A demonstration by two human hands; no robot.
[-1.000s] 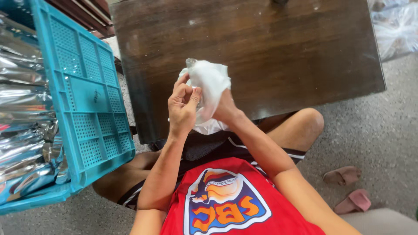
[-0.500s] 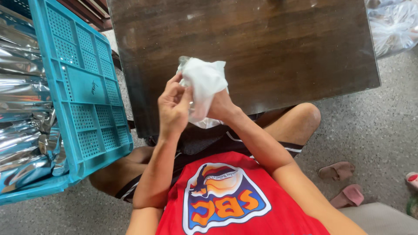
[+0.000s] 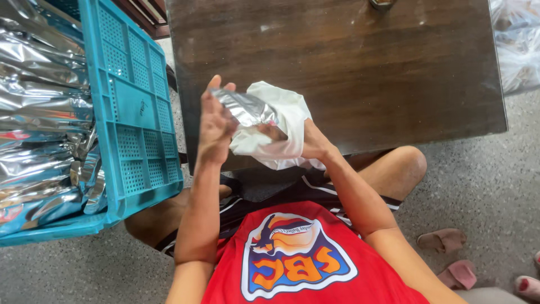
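Hands rub crinkled foil pouch, soft cloth.

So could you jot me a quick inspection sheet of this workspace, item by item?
Surface: dark wooden table, mostly bare.
Job's things: silver foil pouch and white cloth, held above the table's near edge.
Clutter: small round object at the far edge.
Hands: left hand grips the pouch; right hand holds the cloth.
Cables: nothing seen.
Surroundings: blue crate of foil pouches, clear bags, slippers on the floor.
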